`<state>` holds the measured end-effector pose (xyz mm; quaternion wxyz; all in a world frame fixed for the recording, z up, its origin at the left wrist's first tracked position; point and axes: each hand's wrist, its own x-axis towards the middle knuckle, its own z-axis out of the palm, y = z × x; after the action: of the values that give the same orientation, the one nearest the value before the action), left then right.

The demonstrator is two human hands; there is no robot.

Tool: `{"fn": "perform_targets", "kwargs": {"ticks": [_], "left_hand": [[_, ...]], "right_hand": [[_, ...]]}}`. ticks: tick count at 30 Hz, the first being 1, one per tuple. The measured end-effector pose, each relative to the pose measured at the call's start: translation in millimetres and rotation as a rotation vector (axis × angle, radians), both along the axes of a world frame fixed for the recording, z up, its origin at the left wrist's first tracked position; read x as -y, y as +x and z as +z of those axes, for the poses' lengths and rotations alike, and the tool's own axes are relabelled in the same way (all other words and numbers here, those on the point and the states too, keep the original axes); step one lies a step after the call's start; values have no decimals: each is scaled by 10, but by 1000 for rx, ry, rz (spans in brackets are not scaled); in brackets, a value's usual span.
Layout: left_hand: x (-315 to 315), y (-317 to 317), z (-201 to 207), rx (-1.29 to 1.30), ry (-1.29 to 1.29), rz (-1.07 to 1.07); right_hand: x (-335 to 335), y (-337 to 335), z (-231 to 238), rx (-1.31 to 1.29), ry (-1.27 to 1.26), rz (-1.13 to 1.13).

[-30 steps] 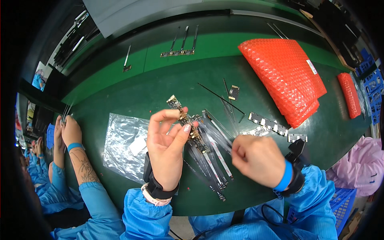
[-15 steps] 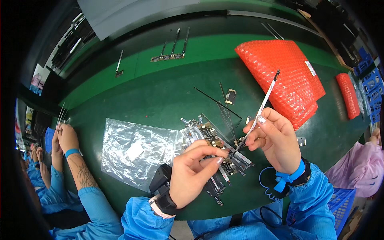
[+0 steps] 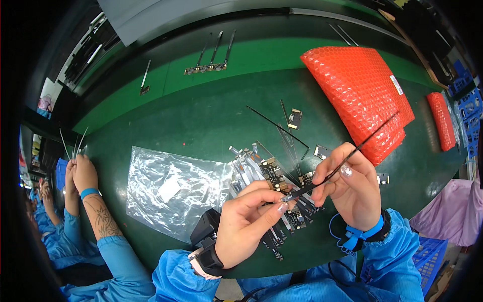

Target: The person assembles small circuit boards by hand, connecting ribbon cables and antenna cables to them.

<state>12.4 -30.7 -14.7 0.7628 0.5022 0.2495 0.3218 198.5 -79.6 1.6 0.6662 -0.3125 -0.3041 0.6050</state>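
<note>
A long flat ribbon cable (image 3: 332, 173) runs slantwise between my hands, its dark side showing and its far tip sticking up over the red bubble wrap. My left hand (image 3: 246, 226) is closed, thumb and forefinger pinching the cable's near end with its small connector. Partway along the strip, my right hand (image 3: 354, 189) pinches it between thumb and fingers. Under and behind my left fingers lies a heap of ribbon cables (image 3: 241, 168). Small circuit boards (image 3: 274, 173) are mixed into this pile, partly hidden by my hands.
A clear plastic bag (image 3: 173, 194) lies left of the heap. Red bubble-wrap packages (image 3: 357, 95) rest at right. Loose boards (image 3: 295, 119) and thin strips lie beyond the pile; more boards with cables (image 3: 205, 68) are at the back. A co-worker's hands (image 3: 83, 176) hold thin strips at far left.
The cable has turned over from its white side to its dark side and tilts lower to the right. My right hand has shifted slightly; my left still pinches the near end.
</note>
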Motion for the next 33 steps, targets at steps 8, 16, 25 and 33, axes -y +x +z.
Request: {"fn": "perform_targets", "kwargs": {"ticks": [8,16,25,33], "left_hand": [[2,-1,49,-60,98,57],[17,-6,25,-38,75,60],[-27,-16,30,-49,95,19],[-25,-1,54,12,18,9]], "right_hand": [[37,-28,25,154,-6,-58],[29,-57,38,200,-133,27],[43,-39,9,216,-76,-9],[43,-34,-20,225,15,38]]}}
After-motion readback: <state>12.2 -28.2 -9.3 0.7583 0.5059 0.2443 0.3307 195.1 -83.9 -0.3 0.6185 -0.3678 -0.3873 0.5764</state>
